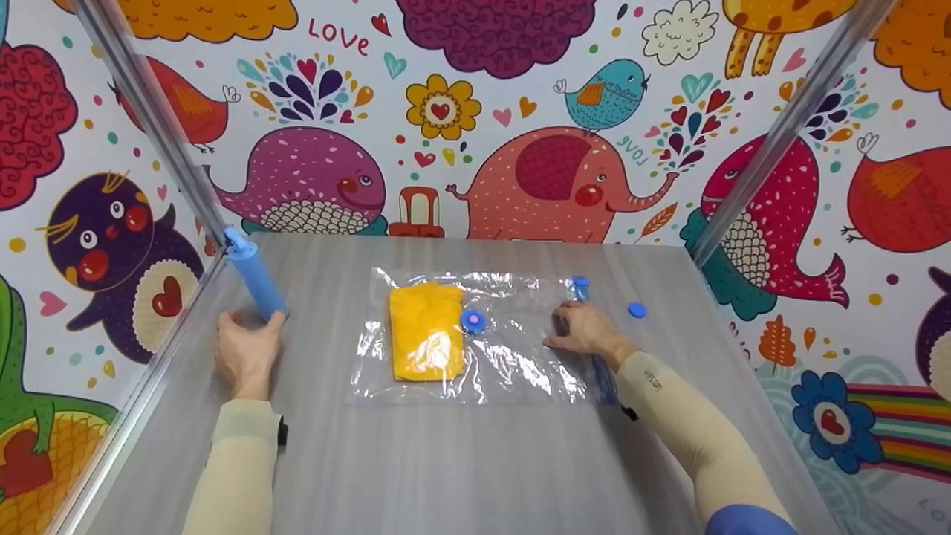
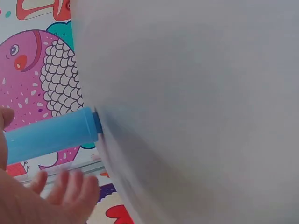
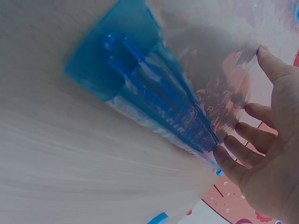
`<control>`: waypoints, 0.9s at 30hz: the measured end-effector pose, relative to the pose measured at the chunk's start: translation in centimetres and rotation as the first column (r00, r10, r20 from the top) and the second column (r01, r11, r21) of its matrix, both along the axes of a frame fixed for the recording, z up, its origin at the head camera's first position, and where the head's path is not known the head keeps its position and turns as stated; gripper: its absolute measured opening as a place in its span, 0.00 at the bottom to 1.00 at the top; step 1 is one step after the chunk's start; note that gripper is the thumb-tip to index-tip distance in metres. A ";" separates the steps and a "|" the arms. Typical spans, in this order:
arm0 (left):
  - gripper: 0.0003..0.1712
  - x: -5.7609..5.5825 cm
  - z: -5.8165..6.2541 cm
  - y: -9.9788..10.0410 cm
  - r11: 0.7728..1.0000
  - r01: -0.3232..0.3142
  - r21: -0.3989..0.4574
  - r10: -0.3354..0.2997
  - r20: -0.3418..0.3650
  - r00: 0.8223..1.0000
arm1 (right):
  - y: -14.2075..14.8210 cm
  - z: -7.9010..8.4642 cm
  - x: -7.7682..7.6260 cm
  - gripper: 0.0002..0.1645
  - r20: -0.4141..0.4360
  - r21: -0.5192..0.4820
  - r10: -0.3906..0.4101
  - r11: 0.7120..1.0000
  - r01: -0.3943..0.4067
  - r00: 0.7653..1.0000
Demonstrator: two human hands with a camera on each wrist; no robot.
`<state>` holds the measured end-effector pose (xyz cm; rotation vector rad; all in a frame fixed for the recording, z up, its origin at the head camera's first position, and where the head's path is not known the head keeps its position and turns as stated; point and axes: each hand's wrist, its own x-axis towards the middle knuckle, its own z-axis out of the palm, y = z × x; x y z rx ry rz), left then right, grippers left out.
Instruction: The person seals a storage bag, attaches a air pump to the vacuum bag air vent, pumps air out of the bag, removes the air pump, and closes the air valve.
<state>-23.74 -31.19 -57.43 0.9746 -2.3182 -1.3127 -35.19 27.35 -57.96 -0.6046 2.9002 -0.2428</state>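
Observation:
My left hand (image 1: 249,349) is beside a light-blue cylindrical hand pump (image 1: 256,275), which stands at the left side of the table. In the left wrist view its fingers (image 2: 86,191) are spread apart from the pump (image 2: 51,135). A clear plastic vacuum storage bag (image 1: 513,371) lies flat, with a folded yellow cloth (image 1: 427,334) inside and a round blue valve (image 1: 473,321) beside the cloth. On the bag's right part rests my right hand (image 1: 587,331), fingertips touching the film near the blue zip strip (image 3: 168,98).
A round blue cap (image 1: 637,310) lies on the grey table (image 1: 446,468), right of the bag. At the bag's top right corner sits a small blue zip slider (image 1: 581,282). Metal posts (image 1: 160,111) and cartoon-printed walls border the table.

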 end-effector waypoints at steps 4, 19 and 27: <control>0.67 -1.3 1.0 -0.6 1.000 0.016 0.014 -0.017 0.025 1.000 | -0.1 -0.1 0.0 0.47 0.016 -0.007 -0.003 1.000 0.003 1.000; 0.60 -5.7 3.2 -1.3 0.999 -0.013 0.035 0.014 -0.031 0.999 | -0.3 0.2 0.2 0.48 0.000 -0.021 0.017 1.000 -0.017 1.000; 0.45 -6.3 2.2 -1.3 0.999 0.035 0.026 -0.037 0.073 0.997 | -0.1 0.2 -0.1 0.50 0.027 0.005 -0.002 1.000 0.001 1.000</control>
